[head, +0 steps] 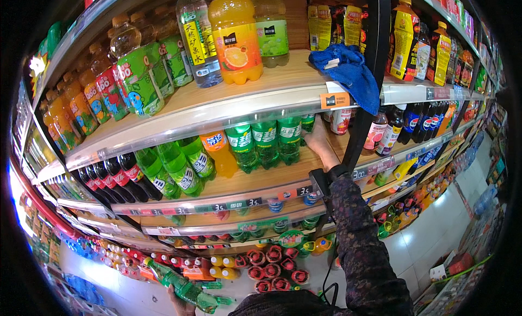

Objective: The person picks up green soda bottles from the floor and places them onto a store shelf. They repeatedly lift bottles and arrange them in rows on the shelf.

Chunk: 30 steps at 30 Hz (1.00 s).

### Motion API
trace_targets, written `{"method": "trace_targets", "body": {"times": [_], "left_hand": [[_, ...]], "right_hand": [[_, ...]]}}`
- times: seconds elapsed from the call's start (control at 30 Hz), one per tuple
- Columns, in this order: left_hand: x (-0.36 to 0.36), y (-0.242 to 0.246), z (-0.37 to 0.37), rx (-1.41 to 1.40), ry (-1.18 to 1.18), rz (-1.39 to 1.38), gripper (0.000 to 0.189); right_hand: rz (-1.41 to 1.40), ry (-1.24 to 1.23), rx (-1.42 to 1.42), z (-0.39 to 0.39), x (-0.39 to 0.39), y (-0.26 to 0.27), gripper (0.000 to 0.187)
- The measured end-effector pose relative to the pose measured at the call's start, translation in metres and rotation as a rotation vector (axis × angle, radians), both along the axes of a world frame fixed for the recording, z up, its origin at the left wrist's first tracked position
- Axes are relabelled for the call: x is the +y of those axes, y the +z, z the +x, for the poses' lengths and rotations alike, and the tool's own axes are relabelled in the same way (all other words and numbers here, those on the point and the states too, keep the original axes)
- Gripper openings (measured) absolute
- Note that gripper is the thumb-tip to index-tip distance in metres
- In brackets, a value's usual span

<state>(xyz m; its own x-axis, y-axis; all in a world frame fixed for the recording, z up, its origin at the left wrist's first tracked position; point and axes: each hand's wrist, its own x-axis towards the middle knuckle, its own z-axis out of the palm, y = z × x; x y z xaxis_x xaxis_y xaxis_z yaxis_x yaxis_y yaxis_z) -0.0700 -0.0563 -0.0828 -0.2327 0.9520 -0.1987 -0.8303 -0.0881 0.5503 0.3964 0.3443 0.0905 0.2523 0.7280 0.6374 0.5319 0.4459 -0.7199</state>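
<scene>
Near the picture's bottom edge, my left hand grips a green plastic soda bottle, which lies tilted with its yellowish-green cap to the upper left. My right hand reaches into the middle shelf, its fingers around the lower part of a green Sprite bottle. The upper part of that bottle is hidden under the shelf above. Left of it stand several Sprite bottles in a row, then an orange Fanta bottle. A dark device is strapped at my right wrist.
A blue cloth hangs over the upper shelf's edge beside a black upright post. Large juice bottles stand on that shelf. Cola bottles fill the left. Red-capped bottles stand on the floor, near a black cable.
</scene>
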Motion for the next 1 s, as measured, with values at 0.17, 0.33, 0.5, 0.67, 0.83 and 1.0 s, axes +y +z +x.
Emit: {"method": "trace_targets", "body": {"times": [0.17,0.33,0.5,0.67,0.83,1.0], "left_hand": [[0.035,0.049,0.047,0.111,-0.036,-0.009,0.049],[0.071,0.077,0.083,0.125,-0.171,0.003,0.043],[0.116,0.112,0.134,0.081,-0.524,0.109,0.051],[0.134,0.125,0.171,0.195,-0.634,0.15,0.059],[0.135,0.135,0.201,0.819,-0.579,0.375,0.043],[0.113,0.169,0.209,0.54,-0.861,0.26,0.06]], "right_hand": [[-0.125,0.023,-0.058,0.009,-0.001,0.001,0.052],[0.2,-0.059,-0.225,-0.033,-0.111,0.029,0.039],[-0.483,0.851,-0.07,-0.074,-0.23,-0.031,0.041],[-0.758,1.173,0.018,-0.099,-0.279,-0.046,0.06],[-0.679,0.923,0.096,-0.096,-0.288,-0.035,0.054],[-0.763,1.112,0.66,-0.072,-0.295,-0.049,0.053]]}}
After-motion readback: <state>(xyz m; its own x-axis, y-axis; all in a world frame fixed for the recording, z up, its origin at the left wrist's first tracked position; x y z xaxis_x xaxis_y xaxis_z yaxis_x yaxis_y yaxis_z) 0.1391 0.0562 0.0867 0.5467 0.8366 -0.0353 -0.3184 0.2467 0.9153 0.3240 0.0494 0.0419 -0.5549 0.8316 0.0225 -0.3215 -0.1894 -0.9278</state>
